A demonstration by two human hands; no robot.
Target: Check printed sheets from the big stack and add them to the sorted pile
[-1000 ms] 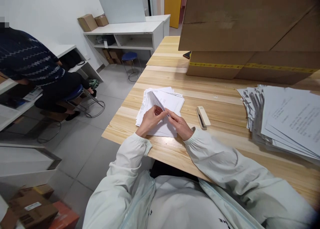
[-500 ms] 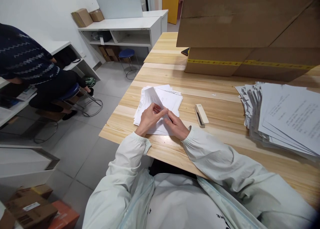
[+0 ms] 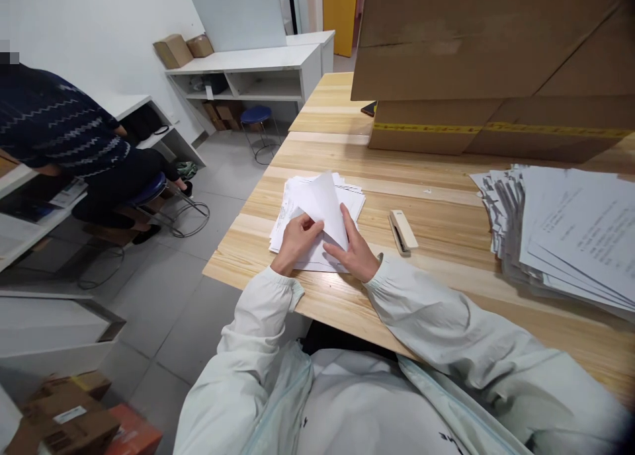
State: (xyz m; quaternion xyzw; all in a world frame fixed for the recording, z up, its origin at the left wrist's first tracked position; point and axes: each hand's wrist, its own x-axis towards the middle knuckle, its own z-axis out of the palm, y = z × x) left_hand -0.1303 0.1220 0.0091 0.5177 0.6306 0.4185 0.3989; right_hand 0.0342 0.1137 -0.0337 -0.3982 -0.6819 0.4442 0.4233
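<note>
A sheet of paper [image 3: 327, 207] stands tilted above a loose pile of printed papers [image 3: 292, 200] near the table's front left edge. Its blank white side faces me. My left hand [image 3: 297, 240] pinches the sheet's lower left part between thumb and fingers. On the other side, my right hand [image 3: 358, 251] has its thumb and fingers spread, and it touches the sheet's right edge without a visible grip. To the right of that hand lies a cream stapler [image 3: 404, 233], pointing away from me on the wooden table [image 3: 436, 210].
A thick, uneven stack of printed papers [image 3: 575, 237] lies at the right. Large cardboard boxes [image 3: 426, 127] stand at the back, with a dark object [image 3: 368, 109] beside them. A person [image 3: 64, 124] sits on a stool at the far left. More boxes [image 3: 74, 412] are on the floor.
The sheet has turned so its blank side shows wide. My right hand has opened its fingers and moved slightly apart from my left. The view has shifted a little.
</note>
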